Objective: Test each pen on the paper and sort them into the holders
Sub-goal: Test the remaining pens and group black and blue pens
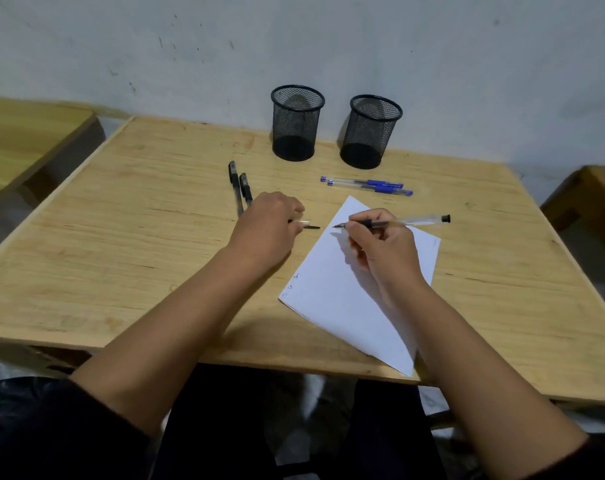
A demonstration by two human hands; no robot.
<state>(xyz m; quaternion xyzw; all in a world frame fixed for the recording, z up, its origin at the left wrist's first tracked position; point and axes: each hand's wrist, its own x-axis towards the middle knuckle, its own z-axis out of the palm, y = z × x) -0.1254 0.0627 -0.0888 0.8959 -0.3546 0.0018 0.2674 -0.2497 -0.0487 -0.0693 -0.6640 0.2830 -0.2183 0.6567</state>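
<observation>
My right hand (380,251) grips an uncapped black pen (411,221), its tip pointing left over the upper edge of the white paper (332,299). The pen's clear cap (306,224) pokes out of my left hand (268,226), which rests on the table just left of the paper. Two capped black pens (240,187) lie side by side behind my left hand. Beyond the paper, two blue pens (366,185) lie together. Both black mesh holders, the left holder (296,123) and the right holder (370,131), stand at the back with no pens visible inside.
The wooden table (121,237) stands against a pale wall. Other wooden furniture shows at the far left (27,140) and the far right (592,209). Faint pen marks sit near the paper's left corner (292,284).
</observation>
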